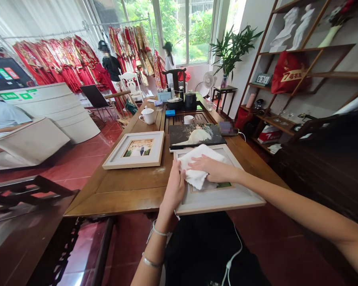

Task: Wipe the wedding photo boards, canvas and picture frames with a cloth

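Observation:
A light wood picture frame with a pale mat lies at the near edge of the table, partly overhanging it. My left hand is closed on its left side, fingers along the rim and against the cloth. On the frame's upper part rests a bunched white towel. My right hand presses and holds this towel against the frame's face. Most of the picture inside is hidden by towel and hand; a bit of green shows. Further left lies another framed photo, and behind the towel is a dark canvas print.
The wooden table also bears a white lidded cup, a small white cup, a blue box, a black kettle and a phone with a cable. A person sits at far left; two people stand behind.

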Tool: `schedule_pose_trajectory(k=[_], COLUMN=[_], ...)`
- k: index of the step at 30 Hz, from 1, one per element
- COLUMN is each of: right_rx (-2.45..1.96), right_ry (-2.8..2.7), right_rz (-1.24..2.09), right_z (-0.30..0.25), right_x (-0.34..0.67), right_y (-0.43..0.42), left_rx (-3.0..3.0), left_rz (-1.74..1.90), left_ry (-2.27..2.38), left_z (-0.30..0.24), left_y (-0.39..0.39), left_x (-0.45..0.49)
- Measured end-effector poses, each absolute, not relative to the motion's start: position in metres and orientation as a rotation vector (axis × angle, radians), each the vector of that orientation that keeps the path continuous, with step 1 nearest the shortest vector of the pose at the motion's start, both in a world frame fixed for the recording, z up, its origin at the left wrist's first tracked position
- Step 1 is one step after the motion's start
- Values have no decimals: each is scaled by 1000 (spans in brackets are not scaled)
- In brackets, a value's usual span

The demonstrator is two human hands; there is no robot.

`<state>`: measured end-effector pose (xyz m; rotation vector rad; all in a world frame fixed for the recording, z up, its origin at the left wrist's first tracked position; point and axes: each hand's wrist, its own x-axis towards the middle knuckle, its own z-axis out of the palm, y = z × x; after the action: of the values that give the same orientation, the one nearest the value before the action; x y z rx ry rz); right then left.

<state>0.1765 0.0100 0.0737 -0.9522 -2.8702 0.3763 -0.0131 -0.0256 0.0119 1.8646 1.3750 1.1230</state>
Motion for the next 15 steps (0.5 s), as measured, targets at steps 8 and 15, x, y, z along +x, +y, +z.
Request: schedule_pose_trajectory(k=[8,15], right_rx=[-713,-1056], right_ry=[-2902,-2867], right_rz=[705,729], right_z=[97,127], right_x=[195,229], right_y=[-49,-83], left_rx=[1799,1919], left_rz=[1126,1061], left_ry=[1410,1432], left_z=[23,14], left_y=[-30,-26], left_x=[-10,-14])
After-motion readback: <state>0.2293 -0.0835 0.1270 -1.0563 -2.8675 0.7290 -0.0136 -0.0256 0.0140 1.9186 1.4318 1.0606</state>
